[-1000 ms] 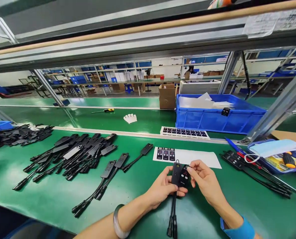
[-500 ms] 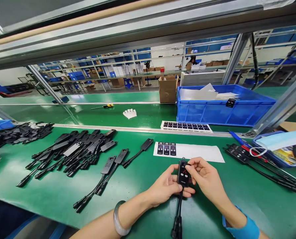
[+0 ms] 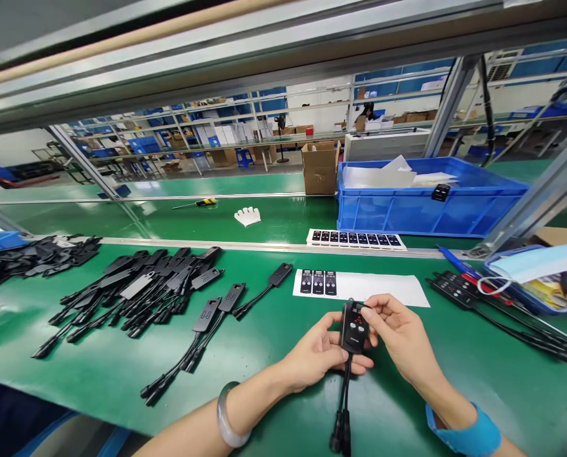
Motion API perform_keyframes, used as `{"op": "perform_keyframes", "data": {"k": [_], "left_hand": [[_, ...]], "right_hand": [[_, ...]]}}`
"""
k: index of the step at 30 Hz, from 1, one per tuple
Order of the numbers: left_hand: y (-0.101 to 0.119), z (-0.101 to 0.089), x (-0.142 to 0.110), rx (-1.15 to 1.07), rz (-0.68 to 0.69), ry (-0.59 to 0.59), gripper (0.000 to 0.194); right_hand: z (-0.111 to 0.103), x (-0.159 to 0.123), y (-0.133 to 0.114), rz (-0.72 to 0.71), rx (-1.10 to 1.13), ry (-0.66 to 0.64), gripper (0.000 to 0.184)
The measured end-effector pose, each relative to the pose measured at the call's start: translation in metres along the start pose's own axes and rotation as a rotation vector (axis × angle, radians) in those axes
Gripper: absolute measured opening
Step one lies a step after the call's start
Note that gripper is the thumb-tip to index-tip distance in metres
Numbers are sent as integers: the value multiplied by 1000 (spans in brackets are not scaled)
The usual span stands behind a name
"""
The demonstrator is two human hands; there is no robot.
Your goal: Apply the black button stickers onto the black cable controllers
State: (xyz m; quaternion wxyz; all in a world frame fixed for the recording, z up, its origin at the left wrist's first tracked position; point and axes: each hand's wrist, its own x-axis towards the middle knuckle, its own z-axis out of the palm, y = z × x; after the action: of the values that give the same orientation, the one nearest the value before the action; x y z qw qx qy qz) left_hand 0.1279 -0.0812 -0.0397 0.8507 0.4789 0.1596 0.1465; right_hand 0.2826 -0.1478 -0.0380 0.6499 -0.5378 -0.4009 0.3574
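Observation:
A small black controller box point(image 3: 354, 330) with a printed label on its face is held over the green bench, its two connector cables hanging toward me. My left hand point(image 3: 322, 351) is closed around its left side and lower end. At its upper right, my right hand point(image 3: 393, 330) has thumb and fingers pressed on the label's top corner. Just beyond lies a white label sheet point(image 3: 378, 290) with 3 dark labels at its left end. To the left of my hands, a single controller point(image 3: 279, 275) lies on the bench, near a pair of others point(image 3: 207, 314).
A heap of cabled controllers point(image 3: 145, 285) fills the left, with black parts point(image 3: 49, 257) beyond. Behind stand a blue bin point(image 3: 407, 212), another label strip point(image 3: 354, 240), a glove point(image 3: 247, 216) and a screwdriver point(image 3: 197, 203). Finished-looking controllers point(image 3: 454, 291) and a tool tray point(image 3: 540, 298) lie right.
My right thumb and fingers have shifted slightly right, from over the label's face to the upper right corner of the controller. My left hand keeps its hold.

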Motion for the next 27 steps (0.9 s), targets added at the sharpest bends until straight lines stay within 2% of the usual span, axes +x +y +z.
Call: {"op": "perform_keyframes", "data": {"k": [6,12,18,27], "left_hand": [[2,2,0,-12,-10,13,56],[1,1,0,-10,-9,-5,58],[-4,-2,1,3,25,-30,48],[-7,-2,2,21,67,-41,42]], "right_hand": [[0,-1,-4,-22,-83,-32,23],[5,-2,-6,-28,-113,-24,25],[6,-3,-5,-24,-115,1,27],[8,-4,-3,-6,-138,61,30]]}}
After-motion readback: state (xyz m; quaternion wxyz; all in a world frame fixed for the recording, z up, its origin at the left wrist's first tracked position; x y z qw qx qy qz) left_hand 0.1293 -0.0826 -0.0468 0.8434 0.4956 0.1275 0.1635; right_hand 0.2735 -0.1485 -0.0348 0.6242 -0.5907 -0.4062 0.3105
